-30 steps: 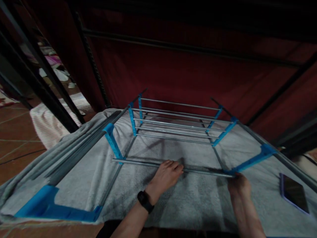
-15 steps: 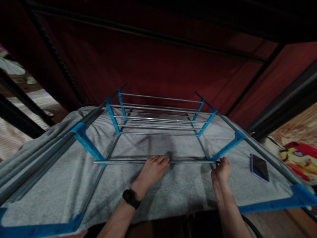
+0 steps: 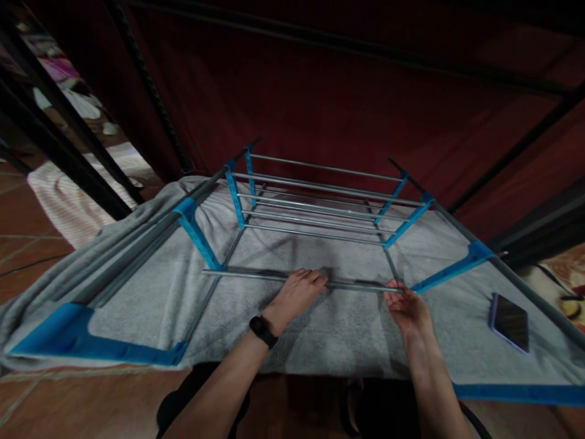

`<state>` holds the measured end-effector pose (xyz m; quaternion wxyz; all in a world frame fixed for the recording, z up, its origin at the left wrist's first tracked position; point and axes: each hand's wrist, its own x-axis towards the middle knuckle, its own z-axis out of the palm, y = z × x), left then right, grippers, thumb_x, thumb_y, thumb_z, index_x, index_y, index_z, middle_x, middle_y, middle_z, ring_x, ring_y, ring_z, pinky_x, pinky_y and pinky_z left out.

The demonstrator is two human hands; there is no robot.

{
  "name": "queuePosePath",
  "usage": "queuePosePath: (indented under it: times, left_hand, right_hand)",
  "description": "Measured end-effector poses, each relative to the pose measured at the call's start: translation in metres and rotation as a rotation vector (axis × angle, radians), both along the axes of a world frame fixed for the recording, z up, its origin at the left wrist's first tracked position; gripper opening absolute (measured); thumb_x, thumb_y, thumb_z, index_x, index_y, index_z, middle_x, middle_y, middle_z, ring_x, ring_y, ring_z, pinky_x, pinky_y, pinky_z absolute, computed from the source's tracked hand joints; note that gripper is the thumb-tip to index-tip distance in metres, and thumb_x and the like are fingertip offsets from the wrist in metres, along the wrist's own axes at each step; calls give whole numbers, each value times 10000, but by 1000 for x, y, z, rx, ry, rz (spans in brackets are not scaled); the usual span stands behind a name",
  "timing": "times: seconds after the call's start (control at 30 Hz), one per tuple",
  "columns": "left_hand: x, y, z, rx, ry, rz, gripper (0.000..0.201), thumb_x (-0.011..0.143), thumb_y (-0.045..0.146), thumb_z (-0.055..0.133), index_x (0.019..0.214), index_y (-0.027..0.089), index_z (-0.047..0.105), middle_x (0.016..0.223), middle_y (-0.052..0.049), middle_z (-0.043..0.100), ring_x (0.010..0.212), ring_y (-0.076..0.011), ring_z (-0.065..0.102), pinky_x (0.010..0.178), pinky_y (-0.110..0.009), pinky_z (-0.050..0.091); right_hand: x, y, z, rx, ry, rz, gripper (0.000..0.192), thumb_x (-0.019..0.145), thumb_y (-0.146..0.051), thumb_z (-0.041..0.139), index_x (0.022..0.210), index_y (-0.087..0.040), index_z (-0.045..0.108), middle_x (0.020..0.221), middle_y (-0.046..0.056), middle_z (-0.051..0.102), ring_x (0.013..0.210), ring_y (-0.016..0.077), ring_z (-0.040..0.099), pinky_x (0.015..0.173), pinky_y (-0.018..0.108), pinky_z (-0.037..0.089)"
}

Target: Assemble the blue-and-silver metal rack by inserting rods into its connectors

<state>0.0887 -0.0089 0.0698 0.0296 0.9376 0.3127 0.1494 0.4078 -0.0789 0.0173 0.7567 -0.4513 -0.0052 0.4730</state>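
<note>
A rack of metal rods and blue plastic connectors lies on a grey towel. Its nearest rod runs across the towel between two blue arms. My left hand, a dark watch on its wrist, rests flat on the middle of that rod. My right hand pinches the rod's right end, a little short of the right blue arm.
A dark phone lies on the towel at the right. Long grey poles lie along the towel's left side. A dark red fabric wall with black frame bars stands behind. Tiled floor shows at the left.
The view has swung left. The rod's right end has come away from the right blue arm, and my right hand now holds that end.
</note>
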Motion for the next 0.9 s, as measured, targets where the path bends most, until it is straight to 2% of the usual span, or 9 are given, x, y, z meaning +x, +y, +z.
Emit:
queuePosePath:
  times: [0.1, 0.37, 0.57, 0.73, 0.9]
  left_hand:
    - [0, 1, 0, 5, 28, -5, 184, 980, 173, 539, 1147, 199, 612, 1008, -49, 667, 923, -194, 639, 869, -350, 454]
    - [-1, 3, -5, 44, 42, -11, 307, 951, 92, 521, 1232, 198, 588, 1061, -55, 654, 961, -193, 627, 914, -351, 448]
    - [1, 2, -6, 47, 50, -4, 293, 950, 91, 528, 1217, 193, 594, 1035, -49, 661, 966, -198, 629, 916, -353, 448]
    - [1, 1, -4, 40, 55, -3, 313, 946, 79, 520, 1227, 200, 589, 1047, -52, 658, 973, -196, 630, 927, -350, 447]
    - [0, 1, -3, 37, 66, -15, 298, 950, 91, 526, 1218, 203, 590, 1050, -51, 663, 952, -197, 631, 916, -349, 450]
  right_hand:
    - [0, 1, 3, -98, 13, -30, 170, 832, -60, 526, 817, -196, 626, 816, 23, 730, 747, 148, 741, 687, 289, 649]
    - [-8, 5, 14, -167, 68, -44, 239, 880, -11, 458, 834, -168, 632, 757, 10, 705, 676, 117, 718, 680, 254, 645]
    - [-3, 7, 8, -146, 32, -26, 220, 851, -17, 476, 835, -185, 616, 774, 9, 709, 681, 125, 721, 668, 257, 641]
    - [6, 7, 0, -124, -2, -15, 211, 806, -54, 457, 814, -201, 608, 790, 25, 720, 715, 153, 726, 697, 317, 648]
    - [11, 5, 1, -157, 60, -85, 229, 771, -103, 427, 838, -211, 617, 826, 30, 726, 769, 154, 728, 747, 350, 643]
